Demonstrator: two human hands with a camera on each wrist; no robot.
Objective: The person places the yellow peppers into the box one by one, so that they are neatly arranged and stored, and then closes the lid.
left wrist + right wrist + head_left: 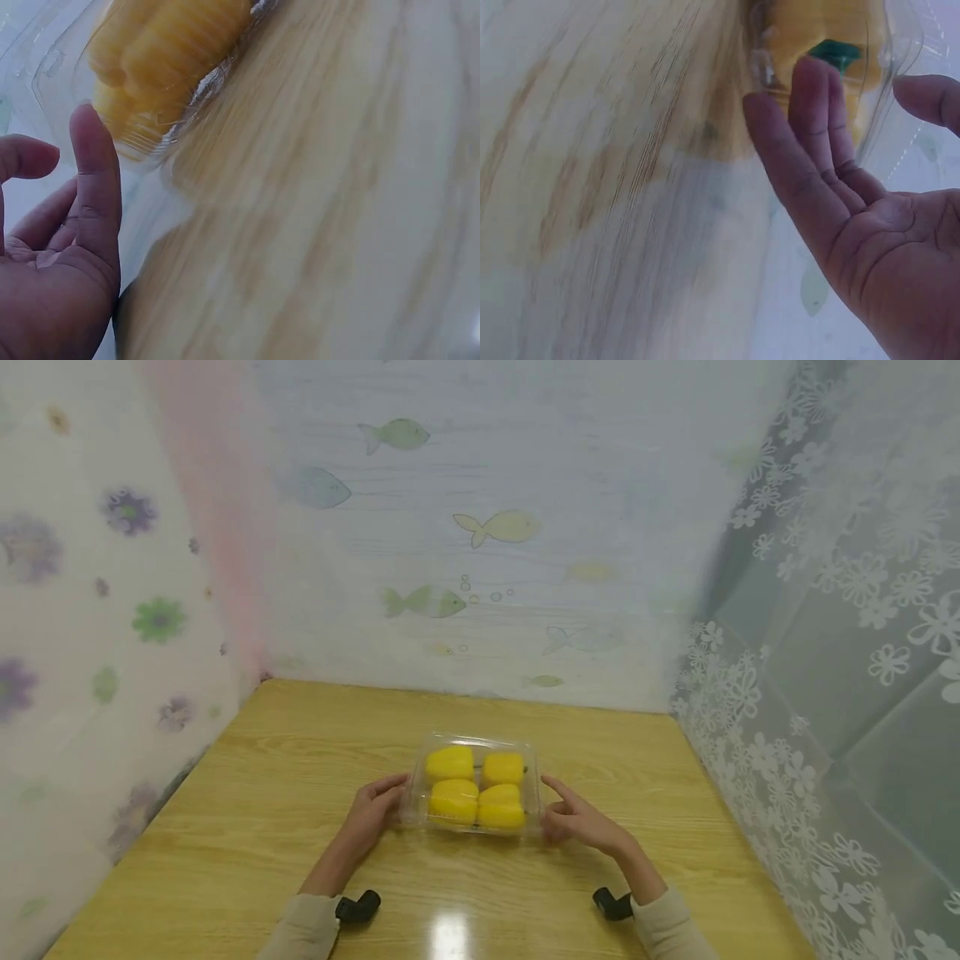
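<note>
While both relaxed hands flank it, clear box of yellow peppers (474, 785) sits at twelve o'clock: left hand (372, 814) at nine, right hand (579, 820) at three, equally near.

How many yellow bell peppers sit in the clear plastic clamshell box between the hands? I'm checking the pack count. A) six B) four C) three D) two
B: through the lid of the clear plastic clamshell box, the head view shows four yellow bell peppers, two rows of two, with the left hand and right hand at the box's sides.
</note>
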